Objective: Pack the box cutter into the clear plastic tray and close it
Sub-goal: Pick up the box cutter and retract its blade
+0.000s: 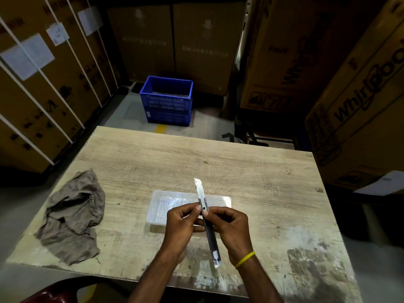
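Note:
Both hands hold the box cutter (210, 237) above the table, its dark handle pointing toward me and its metal blade extended away from me. My left hand (180, 226) pinches the cutter near the slider with thumb and fingers. On the other side, my right hand (231, 228) grips the handle; a yellow band circles that wrist. The clear plastic tray (161, 206) lies flat on the table just beyond the hands, partly hidden by them. Whether the tray is open or closed is unclear.
A crumpled grey-brown cloth (74, 215) lies on the left of the wooden table (262, 182). A blue crate (167, 99) stands on the floor beyond the table. Large cardboard boxes (349, 106) surround the space. A dark red chair edge (54, 291) shows at bottom left.

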`<control>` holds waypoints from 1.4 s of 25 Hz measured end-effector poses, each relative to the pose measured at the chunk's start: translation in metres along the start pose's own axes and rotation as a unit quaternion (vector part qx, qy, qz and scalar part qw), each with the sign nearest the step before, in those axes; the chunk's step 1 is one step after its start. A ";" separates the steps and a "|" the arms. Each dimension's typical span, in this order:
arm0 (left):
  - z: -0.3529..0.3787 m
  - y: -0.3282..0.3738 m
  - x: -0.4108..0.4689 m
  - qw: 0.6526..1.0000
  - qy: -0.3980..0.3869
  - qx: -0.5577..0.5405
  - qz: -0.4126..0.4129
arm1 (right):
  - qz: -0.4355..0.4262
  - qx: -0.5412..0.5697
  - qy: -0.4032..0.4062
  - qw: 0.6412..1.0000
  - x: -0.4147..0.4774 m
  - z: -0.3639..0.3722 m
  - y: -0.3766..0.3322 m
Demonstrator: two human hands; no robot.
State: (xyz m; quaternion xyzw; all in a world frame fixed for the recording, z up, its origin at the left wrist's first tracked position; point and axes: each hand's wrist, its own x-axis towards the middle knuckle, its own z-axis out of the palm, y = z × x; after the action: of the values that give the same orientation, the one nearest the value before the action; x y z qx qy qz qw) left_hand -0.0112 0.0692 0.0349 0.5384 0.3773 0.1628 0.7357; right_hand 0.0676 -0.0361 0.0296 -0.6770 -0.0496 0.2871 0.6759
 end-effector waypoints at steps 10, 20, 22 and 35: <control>0.000 0.004 0.008 1.000 0.021 -0.009 0.001 | 0.046 0.007 0.006 0.999 -0.010 -0.006 0.004; 0.001 0.000 0.009 0.999 0.033 -0.019 -0.004 | 0.071 0.031 -0.001 0.997 -0.022 -0.016 0.007; 0.000 -0.002 0.008 0.999 0.032 -0.026 -0.009 | 0.070 0.028 0.000 0.997 -0.024 -0.019 0.007; 0.004 0.006 0.012 1.000 0.026 -0.003 -0.003 | 0.065 0.028 -0.026 0.997 -0.027 -0.037 -0.004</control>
State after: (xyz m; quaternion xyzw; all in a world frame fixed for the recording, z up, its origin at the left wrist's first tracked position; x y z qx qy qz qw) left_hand 0.0002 0.0766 0.0368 0.5305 0.3975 0.1758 0.7278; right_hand 0.0633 -0.0812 0.0389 -0.6518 -0.0150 0.3490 0.6731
